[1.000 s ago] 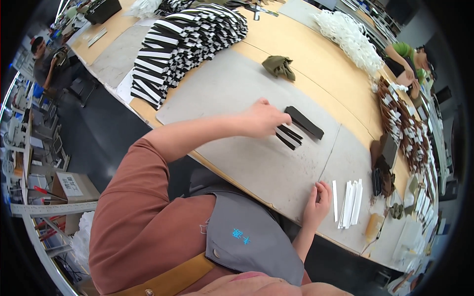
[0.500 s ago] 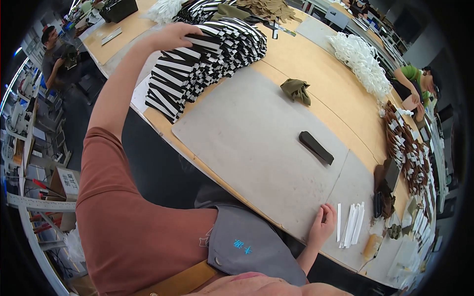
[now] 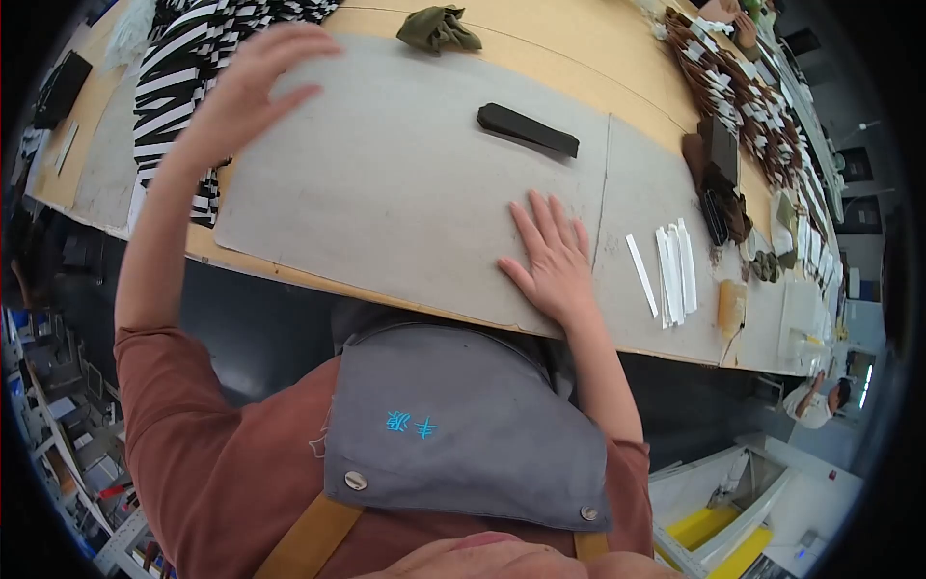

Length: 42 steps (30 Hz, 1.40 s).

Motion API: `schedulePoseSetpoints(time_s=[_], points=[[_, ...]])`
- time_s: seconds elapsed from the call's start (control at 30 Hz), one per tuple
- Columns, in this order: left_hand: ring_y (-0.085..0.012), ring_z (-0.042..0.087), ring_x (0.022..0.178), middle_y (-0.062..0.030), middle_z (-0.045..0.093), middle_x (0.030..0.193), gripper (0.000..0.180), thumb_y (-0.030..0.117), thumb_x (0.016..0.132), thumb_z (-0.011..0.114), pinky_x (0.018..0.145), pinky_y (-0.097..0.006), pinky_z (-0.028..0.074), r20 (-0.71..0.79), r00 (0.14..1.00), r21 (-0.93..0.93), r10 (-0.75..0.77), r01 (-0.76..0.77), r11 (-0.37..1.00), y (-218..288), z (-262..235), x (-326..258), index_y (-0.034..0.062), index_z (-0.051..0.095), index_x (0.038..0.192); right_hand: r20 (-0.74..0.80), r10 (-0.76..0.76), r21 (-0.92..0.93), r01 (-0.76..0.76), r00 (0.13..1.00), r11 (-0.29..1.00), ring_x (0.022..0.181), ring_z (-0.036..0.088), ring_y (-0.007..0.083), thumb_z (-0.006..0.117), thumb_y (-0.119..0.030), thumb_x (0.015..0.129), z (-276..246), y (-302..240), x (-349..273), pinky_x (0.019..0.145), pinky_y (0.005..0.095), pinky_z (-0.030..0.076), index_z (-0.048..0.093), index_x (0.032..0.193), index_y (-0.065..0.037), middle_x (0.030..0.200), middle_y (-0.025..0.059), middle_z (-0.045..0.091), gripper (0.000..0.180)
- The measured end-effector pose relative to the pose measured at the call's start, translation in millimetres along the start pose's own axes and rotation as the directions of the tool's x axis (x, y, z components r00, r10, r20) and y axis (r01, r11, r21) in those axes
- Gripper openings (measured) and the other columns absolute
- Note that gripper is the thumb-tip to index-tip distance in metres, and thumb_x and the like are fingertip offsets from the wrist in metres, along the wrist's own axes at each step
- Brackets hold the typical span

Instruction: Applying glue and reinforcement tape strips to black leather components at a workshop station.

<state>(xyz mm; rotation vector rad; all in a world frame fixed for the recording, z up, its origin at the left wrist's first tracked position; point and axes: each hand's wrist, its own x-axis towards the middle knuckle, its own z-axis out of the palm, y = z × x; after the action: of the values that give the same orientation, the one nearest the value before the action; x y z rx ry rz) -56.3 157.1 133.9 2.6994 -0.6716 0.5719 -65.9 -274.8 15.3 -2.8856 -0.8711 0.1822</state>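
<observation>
While the right hand (image 3: 552, 259) lay flat at the centre of the frame, fingers spread and palm down on the grey board (image 3: 386, 193), the left hand (image 3: 253, 89) hung open in the upper left, fingers apart and holding nothing, just above the board's corner beside the striped stack (image 3: 178, 92). A black strip (image 3: 528, 129) lay on the board in the upper middle, well apart from both hands. White strips (image 3: 670, 270) lay on a second board (image 3: 656, 203) right of the right hand, near it but not touching. An olive cloth (image 3: 436, 27) sat on the table (image 3: 617, 48) at the top edge.
</observation>
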Motion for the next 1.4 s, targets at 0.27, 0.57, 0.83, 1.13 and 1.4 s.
schedulePoseSetpoints(time_s=[0.27,0.57,0.83,1.13,1.4], points=[[-0.0302,0.054,0.133,-0.0086,0.061,0.138,0.045,0.011,0.090,0.074,0.112,-0.043,0.043,0.254,0.944,-0.441,0.212,-0.082,0.894,102.8,112.3,32.0,0.0115,0.064,0.134,0.138,-0.536,0.112,0.525,0.833,0.844,0.159,0.021,0.0264,0.048,-0.067,0.099,17.6,-86.4,24.1,0.128,0.0543,0.015,0.042,0.159,-0.025,0.171,0.0090,0.027,0.073],[-0.0325,0.054,0.133,-0.0122,0.060,0.143,0.057,0.020,0.092,0.074,0.112,-0.045,0.043,0.071,0.994,-0.349,-0.088,0.107,0.931,70.7,201.4,85.7,0.0116,0.055,0.145,-0.342,0.060,-0.046,-0.080,0.938,0.996,0.155,0.031,0.0291,0.064,-0.046,0.098,14.7,20.9,-37.1,0.121,0.0563,0.022,0.042,0.160,-0.025,0.167,0.0094,0.036,0.069],[-0.0317,0.060,0.119,-0.0111,0.067,0.127,0.054,0.023,0.093,0.074,0.103,-0.044,0.047,0.114,0.992,-0.263,-0.061,0.089,0.961,78.0,218.7,91.9,0.0141,0.057,0.144,-0.520,0.360,-0.075,-0.461,0.774,0.884,0.122,0.061,0.0191,0.069,-0.024,0.097,14.8,128.2,-88.9,0.110,0.0450,0.036,0.067,0.131,-0.013,0.134,0.0028,0.066,0.035],[-0.0310,0.062,0.117,-0.0094,0.069,0.124,0.049,0.022,0.093,0.074,0.099,-0.043,0.049,0.020,0.996,-0.169,-0.083,0.086,0.982,80.4,218.1,86.2,0.0140,0.061,0.139,-0.608,0.351,-0.086,-0.499,0.712,0.862,0.107,0.066,0.0185,0.071,-0.015,0.095,9.7,130.4,-75.8,0.103,0.0395,0.042,0.072,0.115,-0.011,0.119,-0.0012,0.071,0.021],[-0.0347,0.061,0.123,-0.0134,0.065,0.135,0.051,0.020,0.091,0.076,0.104,-0.045,0.048,-0.204,0.960,-0.283,-0.189,0.127,0.951,90.6,208.0,83.7,0.0105,0.061,0.138,-0.635,0.226,0.306,-0.028,0.738,0.952,0.090,0.065,0.0201,0.075,-0.005,0.090,-45.2,79.5,-57.9,0.097,0.0374,0.044,0.070,0.097,-0.007,0.096,0.0046,0.072,0.009]])
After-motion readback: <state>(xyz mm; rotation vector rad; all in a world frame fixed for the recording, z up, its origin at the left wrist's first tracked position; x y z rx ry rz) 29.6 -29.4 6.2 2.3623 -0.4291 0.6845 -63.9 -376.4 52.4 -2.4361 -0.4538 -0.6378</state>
